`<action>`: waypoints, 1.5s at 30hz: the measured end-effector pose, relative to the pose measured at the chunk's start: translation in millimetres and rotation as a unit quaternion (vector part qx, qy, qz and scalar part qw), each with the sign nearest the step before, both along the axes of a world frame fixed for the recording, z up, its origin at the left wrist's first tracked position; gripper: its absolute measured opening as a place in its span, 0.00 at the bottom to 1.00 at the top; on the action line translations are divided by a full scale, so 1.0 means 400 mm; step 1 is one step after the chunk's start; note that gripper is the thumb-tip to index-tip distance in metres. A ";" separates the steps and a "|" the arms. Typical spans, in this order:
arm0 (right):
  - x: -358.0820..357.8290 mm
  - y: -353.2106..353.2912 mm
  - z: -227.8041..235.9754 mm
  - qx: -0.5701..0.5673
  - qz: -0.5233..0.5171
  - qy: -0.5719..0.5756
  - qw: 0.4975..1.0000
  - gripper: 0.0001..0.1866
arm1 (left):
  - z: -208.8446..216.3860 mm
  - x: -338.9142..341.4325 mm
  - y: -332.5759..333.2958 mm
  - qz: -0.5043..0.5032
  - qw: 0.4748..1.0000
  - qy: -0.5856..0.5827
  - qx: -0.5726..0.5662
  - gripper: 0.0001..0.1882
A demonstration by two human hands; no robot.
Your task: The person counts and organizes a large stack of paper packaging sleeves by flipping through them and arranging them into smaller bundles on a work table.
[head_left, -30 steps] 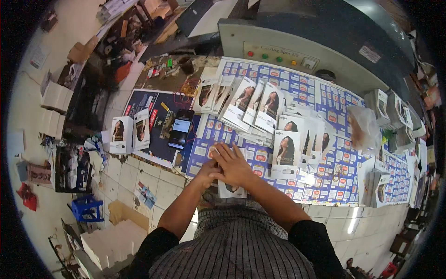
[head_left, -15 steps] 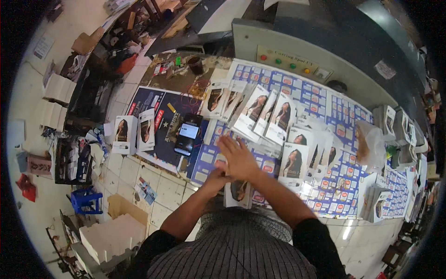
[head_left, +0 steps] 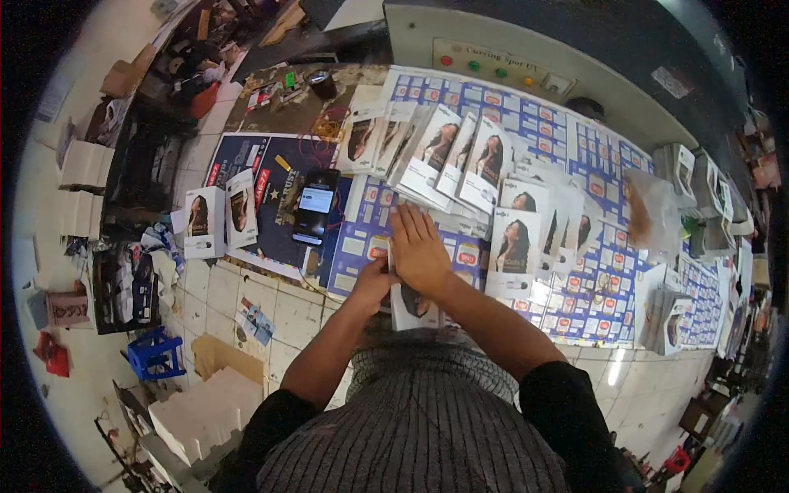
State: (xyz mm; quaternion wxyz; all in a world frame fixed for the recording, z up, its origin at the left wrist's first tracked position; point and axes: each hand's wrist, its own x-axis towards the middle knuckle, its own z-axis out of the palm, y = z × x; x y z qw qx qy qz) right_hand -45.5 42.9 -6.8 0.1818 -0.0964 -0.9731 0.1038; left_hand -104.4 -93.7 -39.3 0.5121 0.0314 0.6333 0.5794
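Note:
A flat white carton (head_left: 413,311) printed with a picture of long dark hair lies at the table's near edge, close to my body. My right hand (head_left: 421,253) rests flat over its upper part, fingers stretched out and side by side. At the carton's left edge my left hand (head_left: 372,285) is curled, its fingers gripping that side; the fingertips are partly hidden. Matching cartons lie overlapped in a fanned row (head_left: 436,156) beyond my right hand. A second overlapping group (head_left: 515,251) sits to its right.
A blue printed sheet (head_left: 353,255) covers the table. On the left are a lit phone (head_left: 316,205), two standing cartons (head_left: 204,222) and a dark cup (head_left: 321,84). A plastic bag (head_left: 653,214) and more carton stacks (head_left: 670,320) lie right. A grey machine (head_left: 493,49) borders the far side.
My right hand has flattened and straightened over the carton, its fingers drawn together. The left hand stays at the carton's left side. The whole view has shifted slightly.

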 end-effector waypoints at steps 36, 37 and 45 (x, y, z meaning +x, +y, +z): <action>0.205 -0.086 -0.027 -0.130 -0.049 -0.132 0.981 0.27 | 0.070 -0.043 0.163 -0.159 0.664 0.708 -0.182 0.24; 0.206 -0.080 -0.030 -0.132 -0.052 -0.128 0.982 0.27 | 0.044 -0.051 0.179 -0.163 0.662 0.704 -0.198 0.25; 0.196 -0.064 -0.030 -0.154 -0.048 -0.110 0.981 0.29 | -0.015 -0.074 0.161 -0.109 0.686 0.709 -0.125 0.27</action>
